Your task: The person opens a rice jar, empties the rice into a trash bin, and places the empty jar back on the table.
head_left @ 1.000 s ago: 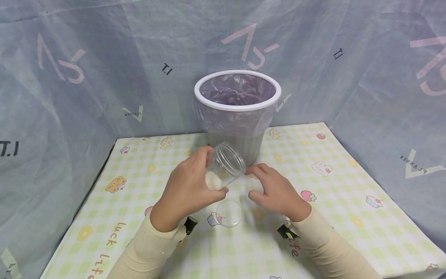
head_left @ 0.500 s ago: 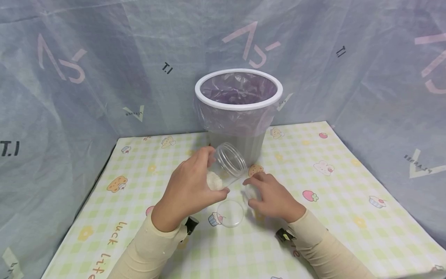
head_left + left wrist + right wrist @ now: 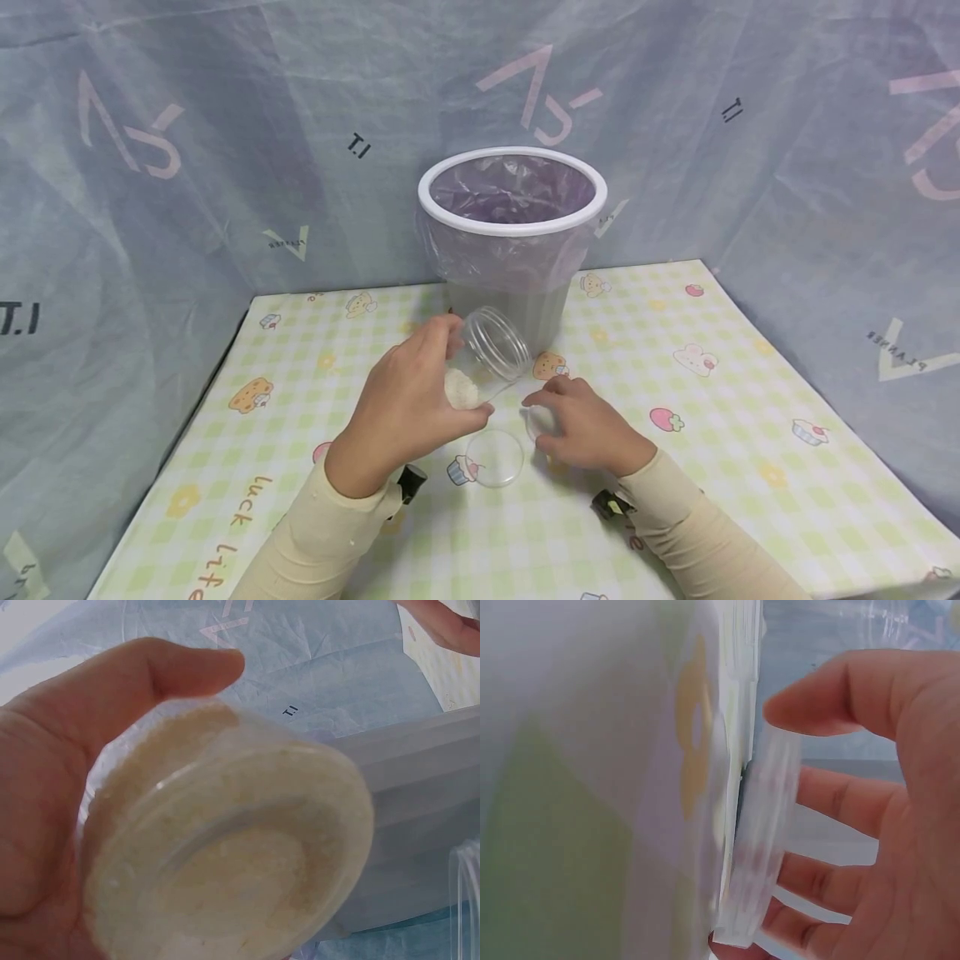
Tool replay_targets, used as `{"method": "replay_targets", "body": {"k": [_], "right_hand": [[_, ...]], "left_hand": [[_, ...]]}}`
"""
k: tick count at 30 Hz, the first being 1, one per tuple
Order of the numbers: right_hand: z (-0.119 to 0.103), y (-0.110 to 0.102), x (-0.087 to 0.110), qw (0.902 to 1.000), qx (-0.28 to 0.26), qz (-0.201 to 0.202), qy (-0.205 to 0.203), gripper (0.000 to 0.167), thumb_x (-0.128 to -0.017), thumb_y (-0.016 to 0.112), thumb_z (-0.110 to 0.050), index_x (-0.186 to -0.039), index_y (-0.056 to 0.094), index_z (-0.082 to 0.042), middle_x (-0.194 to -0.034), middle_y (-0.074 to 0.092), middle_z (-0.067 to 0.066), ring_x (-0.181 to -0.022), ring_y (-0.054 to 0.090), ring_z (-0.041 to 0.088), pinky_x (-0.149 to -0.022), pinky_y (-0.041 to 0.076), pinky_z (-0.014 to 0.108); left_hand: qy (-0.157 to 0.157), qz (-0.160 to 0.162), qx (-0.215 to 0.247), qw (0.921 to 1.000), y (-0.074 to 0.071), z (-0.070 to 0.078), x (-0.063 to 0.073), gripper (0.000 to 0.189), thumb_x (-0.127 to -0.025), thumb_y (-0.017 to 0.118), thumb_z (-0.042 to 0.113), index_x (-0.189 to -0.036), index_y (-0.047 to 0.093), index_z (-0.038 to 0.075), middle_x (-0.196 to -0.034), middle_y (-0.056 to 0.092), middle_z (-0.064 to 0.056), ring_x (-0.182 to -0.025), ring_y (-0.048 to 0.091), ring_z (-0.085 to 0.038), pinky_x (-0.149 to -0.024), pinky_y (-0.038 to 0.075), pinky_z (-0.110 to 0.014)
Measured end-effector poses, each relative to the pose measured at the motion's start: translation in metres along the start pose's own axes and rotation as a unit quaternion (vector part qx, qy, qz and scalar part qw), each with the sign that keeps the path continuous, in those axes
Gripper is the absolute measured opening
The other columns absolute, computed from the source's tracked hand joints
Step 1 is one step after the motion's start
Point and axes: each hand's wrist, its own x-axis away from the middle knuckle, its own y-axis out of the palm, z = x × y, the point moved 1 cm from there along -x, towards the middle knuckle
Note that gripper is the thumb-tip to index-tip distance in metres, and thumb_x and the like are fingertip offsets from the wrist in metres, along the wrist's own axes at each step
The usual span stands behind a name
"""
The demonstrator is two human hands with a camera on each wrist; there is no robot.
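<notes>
Tilted to the right in the head view, a clear jar (image 3: 495, 346) with white grains (image 3: 459, 388) inside is gripped by my left hand (image 3: 408, 396). The jar's mouth has no cover. Its base, with the pale contents (image 3: 232, 892) against it, fills much of the left wrist view, the left thumb along its side. My right hand (image 3: 592, 427) holds a clear plastic lid (image 3: 540, 422) by its rim, thumb on one edge and fingers on the other. In the right wrist view this lid (image 3: 761, 847) lies flat at the tabletop. Between the hands, a thin clear disc (image 3: 495, 458) rests on the cloth.
Behind the jar stands a grey bin (image 3: 517, 308) with a white rim and a see-through liner. A green-and-white checked cloth (image 3: 300, 450) with cartoon prints covers the table. Blue-grey fabric (image 3: 300, 125) hangs around the back and sides.
My right hand has come down and slightly toward me with the lid, away from the jar's mouth to the tabletop. The left hand and jar stay almost in place.
</notes>
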Motion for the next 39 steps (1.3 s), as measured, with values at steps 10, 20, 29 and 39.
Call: {"method": "replay_targets", "body": {"k": [10, 20, 29, 39], "right_hand": [[0.001, 0.003, 0.001, 0.9998, 0.011, -0.012, -0.009, 0.048, -0.076, 0.078, -0.027, -0.124, 0.072, -0.023, -0.117, 0.062, 0.003, -0.100, 0.057, 0.026, -0.085, 0.050, 0.040], [-0.002, -0.004, 0.002, 0.9997, 0.014, -0.018, -0.004, 0.049, -0.077, 0.078, -0.028, -0.125, 0.071, -0.023, -0.121, 0.061, 0.005, -0.104, 0.057, 0.029, -0.090, 0.050, 0.042], [-0.006, -0.029, -0.012, 0.9980, 0.014, 0.043, -0.045, 0.034, -0.085, 0.077, -0.024, -0.118, 0.073, -0.016, -0.125, 0.062, 0.007, -0.112, 0.058, 0.033, -0.098, 0.050, 0.048], [-0.015, -0.073, -0.035, 0.9914, 0.011, 0.110, -0.070, 0.021, -0.089, 0.071, -0.021, -0.108, 0.074, -0.012, -0.122, 0.066, 0.008, -0.110, 0.058, 0.032, -0.098, 0.048, 0.048]], "left_hand": [[0.002, 0.000, -0.001, 1.0000, 0.000, -0.001, 0.000, 0.089, -0.063, 0.094, 0.039, -0.135, 0.051, 0.010, -0.104, 0.059, 0.004, -0.076, 0.055, -0.014, -0.067, 0.050, -0.032], [0.004, 0.001, 0.001, 1.0000, -0.003, 0.000, -0.002, 0.089, -0.063, 0.094, 0.039, -0.135, 0.051, 0.009, -0.104, 0.059, 0.004, -0.073, 0.054, -0.014, -0.066, 0.049, -0.031], [0.000, 0.002, 0.005, 1.0000, -0.003, -0.001, -0.002, 0.089, -0.062, 0.095, 0.039, -0.134, 0.052, 0.009, -0.103, 0.059, 0.005, -0.076, 0.054, -0.014, -0.067, 0.049, -0.031], [-0.002, 0.003, 0.007, 1.0000, -0.002, -0.003, 0.000, 0.086, -0.062, 0.094, 0.039, -0.132, 0.052, 0.010, -0.102, 0.058, 0.005, -0.074, 0.053, -0.014, -0.066, 0.048, -0.030]]}}
